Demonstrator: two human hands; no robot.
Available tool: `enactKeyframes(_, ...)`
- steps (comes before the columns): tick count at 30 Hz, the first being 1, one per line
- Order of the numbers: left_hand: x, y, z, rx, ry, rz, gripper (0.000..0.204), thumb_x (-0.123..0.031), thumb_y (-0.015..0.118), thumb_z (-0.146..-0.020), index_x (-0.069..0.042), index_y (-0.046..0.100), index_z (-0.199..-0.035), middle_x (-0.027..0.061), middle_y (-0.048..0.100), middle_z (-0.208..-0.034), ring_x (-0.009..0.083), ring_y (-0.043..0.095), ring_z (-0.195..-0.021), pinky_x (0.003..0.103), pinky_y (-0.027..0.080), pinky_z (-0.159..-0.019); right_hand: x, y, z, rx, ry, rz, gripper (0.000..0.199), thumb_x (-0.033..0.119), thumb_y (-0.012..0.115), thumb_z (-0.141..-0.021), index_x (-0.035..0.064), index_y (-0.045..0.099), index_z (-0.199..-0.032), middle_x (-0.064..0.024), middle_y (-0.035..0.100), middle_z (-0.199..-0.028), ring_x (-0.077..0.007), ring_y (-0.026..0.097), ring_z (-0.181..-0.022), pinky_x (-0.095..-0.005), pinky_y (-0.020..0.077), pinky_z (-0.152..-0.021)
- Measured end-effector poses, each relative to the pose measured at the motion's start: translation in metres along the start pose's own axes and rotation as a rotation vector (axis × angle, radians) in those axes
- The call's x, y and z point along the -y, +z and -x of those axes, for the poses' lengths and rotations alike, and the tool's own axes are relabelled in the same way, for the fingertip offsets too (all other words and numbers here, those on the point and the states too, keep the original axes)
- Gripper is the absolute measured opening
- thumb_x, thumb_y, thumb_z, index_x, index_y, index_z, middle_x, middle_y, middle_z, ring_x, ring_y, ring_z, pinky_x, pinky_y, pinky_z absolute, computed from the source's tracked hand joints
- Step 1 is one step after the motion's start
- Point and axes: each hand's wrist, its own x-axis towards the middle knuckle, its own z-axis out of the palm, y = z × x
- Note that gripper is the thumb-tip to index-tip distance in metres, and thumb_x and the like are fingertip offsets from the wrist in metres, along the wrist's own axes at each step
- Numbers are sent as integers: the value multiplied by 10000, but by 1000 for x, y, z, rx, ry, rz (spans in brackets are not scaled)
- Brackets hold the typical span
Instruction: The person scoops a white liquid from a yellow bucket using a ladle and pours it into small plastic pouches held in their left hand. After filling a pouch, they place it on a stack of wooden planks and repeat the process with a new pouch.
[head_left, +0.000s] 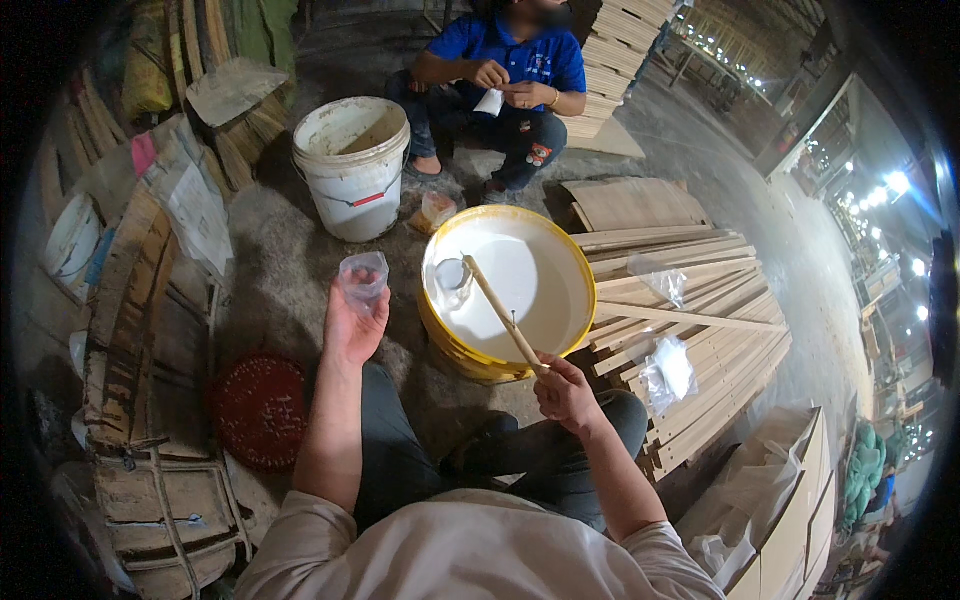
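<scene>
My left hand [356, 325] holds a small clear plastic bag [364, 276] with its mouth spread upward, left of the yellow bucket [432, 322]. White liquid [530, 262] stands inside that bucket. My right hand [568, 392] is closed round the wooden handle of a ladle [500, 312]. The ladle's small round cup [453, 275] lies at the liquid's surface near the bucket's left side. I cannot tell how full the cup is.
A white bucket [350, 200] stands beyond my left hand. Wooden strips [720, 330] bearing plastic bags [668, 372] lie to the right. A co-worker in a blue shirt [510, 65] sits opposite, holding something white. A dark red lid [260, 412] lies left of my leg.
</scene>
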Motion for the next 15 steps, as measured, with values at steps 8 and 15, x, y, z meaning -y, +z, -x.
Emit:
enactKeyframes(8, 1, 1, 1, 2, -20, 15, 250, -331, 569, -862, -100, 577, -958, 37, 631, -873, 199, 630, -732, 264, 560, -595, 28, 6, -23, 22, -10, 164, 254, 173, 497, -915, 98, 504, -1158, 26, 369, -593, -54, 292, -415, -193, 238, -360)
enactKeyframes(15, 1, -3, -1, 24, -3, 1, 253, -352, 558, -866, -112, 572, -943, 40, 629, -897, 211, 625, -758, 268, 553, -614, 43, 16, -16, 87, -83, 139, 273, 163, 488, -917, 99, 499, -1182, 36, 349, -592, -53, 278, -416, -187, 235, -360)
